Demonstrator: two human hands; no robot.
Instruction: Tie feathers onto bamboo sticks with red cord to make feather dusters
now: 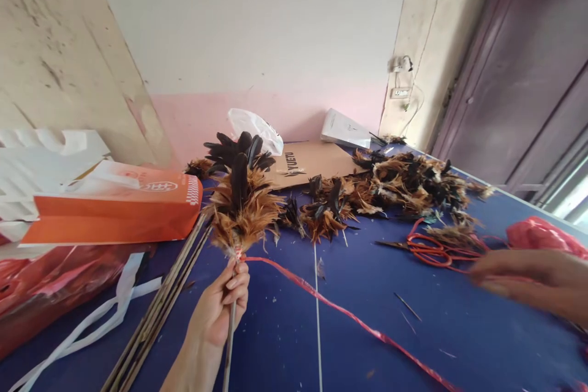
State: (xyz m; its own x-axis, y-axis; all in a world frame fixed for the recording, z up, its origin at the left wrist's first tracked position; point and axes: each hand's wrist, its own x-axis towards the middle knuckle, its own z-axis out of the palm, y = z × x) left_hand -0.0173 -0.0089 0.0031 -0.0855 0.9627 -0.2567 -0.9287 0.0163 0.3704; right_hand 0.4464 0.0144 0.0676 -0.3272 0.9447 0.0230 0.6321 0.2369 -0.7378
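Head view: the left hand (229, 294) clamps the feather duster (245, 199), plumes up, over the blue table (285, 349)! Well right of the duster blurs the right hand (533, 278), its grip impossible to tell; behind the duster lies brown cardboard (319, 162).

A makeshift craft room, whether home or workshop unclear — loose feathers (404, 182), thin sticks (156, 312) and scissors (427, 250) lie on a blue table (285, 331) beside a plain pink-and-white wall (271, 30), with a socket (401, 93) and a purple door (509, 67) nearby.
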